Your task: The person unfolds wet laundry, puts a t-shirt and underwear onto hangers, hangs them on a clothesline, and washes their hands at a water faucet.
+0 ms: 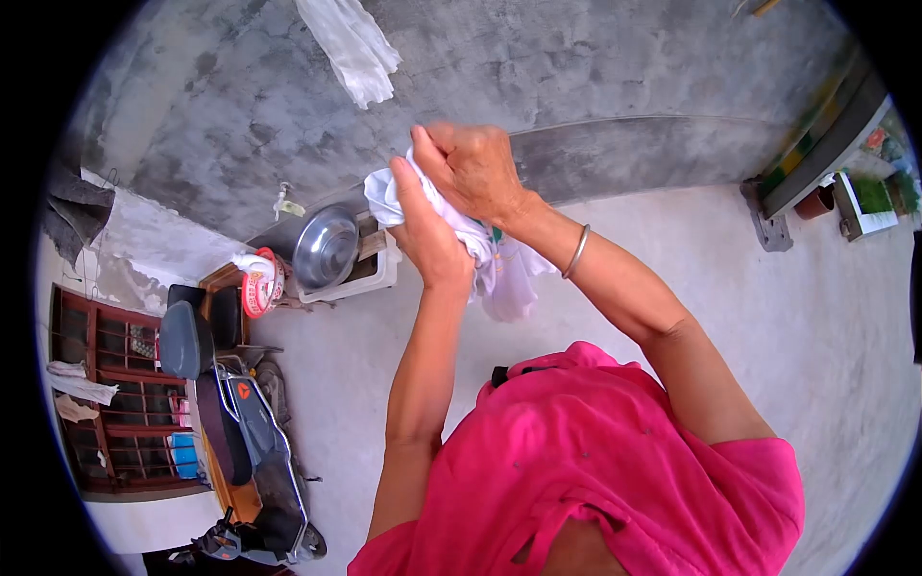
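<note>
A white cloth (447, 206), bunched and twisted, is held between my two hands near the middle of the view. My left hand (429, 235) wraps round its lower side, thumb pointing up. Closed in a fist, my right hand (473, 171) grips the cloth just above and to the right; a silver bangle (576, 252) is on that wrist. A loose, pale lilac-white part (509, 280) of the fabric hangs below the hands, with a small green patch partly hidden by the right wrist.
Left of my hands, a metal basin (327, 247) rests on a white sink (384, 274), near a wall tap (283, 202). A red-and-white basin (261, 283) holds white cloth. A scooter (254, 432) stands at lower left. White fabric (351, 48) hangs above. Planters (869, 206) stand far right.
</note>
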